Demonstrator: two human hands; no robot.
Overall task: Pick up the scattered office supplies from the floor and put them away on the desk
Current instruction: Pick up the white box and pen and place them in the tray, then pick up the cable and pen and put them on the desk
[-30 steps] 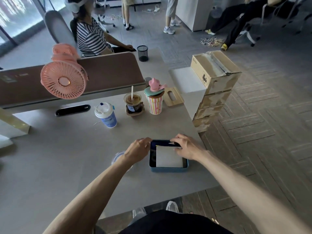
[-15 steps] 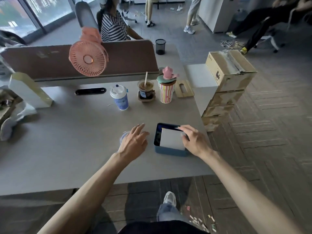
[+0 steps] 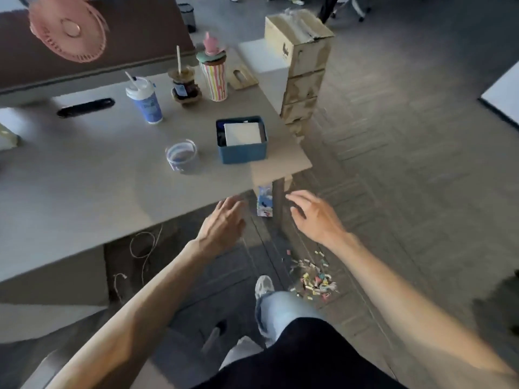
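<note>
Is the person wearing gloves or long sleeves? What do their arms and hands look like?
No gloves, no sleeves in view: both forearms are bare down to the left hand and right hand. No watch, bracelet or ring shows on either.

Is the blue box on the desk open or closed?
Open: the blue box has no lid on; a white pad shows inside.

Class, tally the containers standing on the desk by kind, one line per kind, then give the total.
Drink cups: 3 (blue paper cup, brown iced drink, striped cup)
Blue box: 1
Clear round tub: 1
Total: 5
</note>
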